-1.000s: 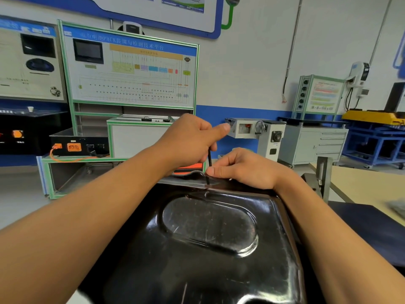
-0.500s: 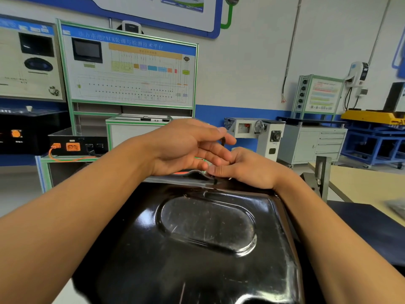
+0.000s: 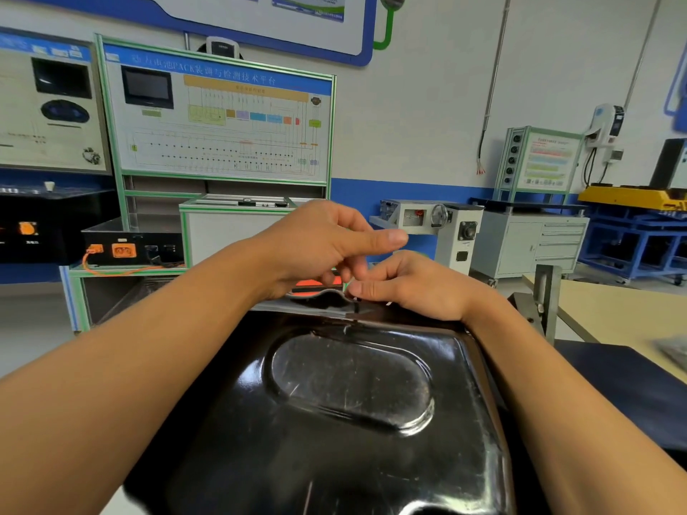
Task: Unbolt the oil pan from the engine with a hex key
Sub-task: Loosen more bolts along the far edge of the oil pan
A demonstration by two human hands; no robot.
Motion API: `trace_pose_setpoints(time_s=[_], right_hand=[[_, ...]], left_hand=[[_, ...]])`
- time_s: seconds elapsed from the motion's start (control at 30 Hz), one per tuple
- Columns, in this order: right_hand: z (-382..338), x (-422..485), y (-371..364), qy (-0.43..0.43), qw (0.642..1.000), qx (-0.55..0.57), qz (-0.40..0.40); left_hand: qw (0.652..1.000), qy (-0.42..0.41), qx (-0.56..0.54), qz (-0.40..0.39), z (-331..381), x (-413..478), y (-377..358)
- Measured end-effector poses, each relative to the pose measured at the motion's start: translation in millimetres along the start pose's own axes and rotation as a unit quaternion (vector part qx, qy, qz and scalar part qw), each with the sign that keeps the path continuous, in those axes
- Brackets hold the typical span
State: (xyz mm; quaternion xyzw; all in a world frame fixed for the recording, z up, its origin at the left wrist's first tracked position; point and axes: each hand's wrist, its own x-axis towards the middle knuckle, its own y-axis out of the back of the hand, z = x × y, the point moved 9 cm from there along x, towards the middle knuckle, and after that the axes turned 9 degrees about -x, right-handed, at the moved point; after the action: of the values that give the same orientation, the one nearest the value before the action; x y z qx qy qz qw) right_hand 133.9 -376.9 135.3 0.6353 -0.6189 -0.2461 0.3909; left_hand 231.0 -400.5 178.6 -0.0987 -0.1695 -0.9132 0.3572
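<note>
The black glossy oil pan (image 3: pixel 345 421) fills the lower middle, its oval dimple facing up. At its far flange (image 3: pixel 319 304) a short dark piece of the hex key (image 3: pixel 356 308) stands upright below my fingers. My right hand (image 3: pixel 412 288) pinches the key low on its shaft, resting on the pan's far edge. My left hand (image 3: pixel 316 243) hovers just above and left of it, thumb stretched out to the right and fingers curled down round the key's upper part, which is hidden.
A metal stand post (image 3: pixel 544 295) rises to the right of the pan beside a beige table (image 3: pixel 624 314) with a dark mat (image 3: pixel 624 384). Training panels (image 3: pixel 219 117) and cabinets line the wall behind, across open floor.
My left hand went from gripping the upright key, to fingers stretched across it, to fingers curled again with the thumb out. My right hand stayed at the flange.
</note>
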Motion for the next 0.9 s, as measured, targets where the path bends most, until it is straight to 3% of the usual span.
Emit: trace_pose_setpoints(time_s=[0.13,0.3,0.53,0.67,0.9], right_hand=[[-2,0,0,0.002,1.000,0.002,-0.003],[-2,-1,1,0.005,1.000,0.012,0.005],[0,-1,2,0.007,1.000,-0.005,0.008],[-5,-2,2,0.015,1.000,0.002,0.011],[2,0,4,0.012,1.000,-0.010,0.013]], left_hand=[[0.994,-0.037,0.075,0.075,4,3,11],[0.994,-0.003,0.048,0.103,-1,5,17],[0.976,0.082,-0.200,-0.038,-7,-2,-2],[0.970,0.080,-0.210,-0.092,-5,-6,-9],[0.981,0.064,-0.140,-0.120,-6,-6,-9]])
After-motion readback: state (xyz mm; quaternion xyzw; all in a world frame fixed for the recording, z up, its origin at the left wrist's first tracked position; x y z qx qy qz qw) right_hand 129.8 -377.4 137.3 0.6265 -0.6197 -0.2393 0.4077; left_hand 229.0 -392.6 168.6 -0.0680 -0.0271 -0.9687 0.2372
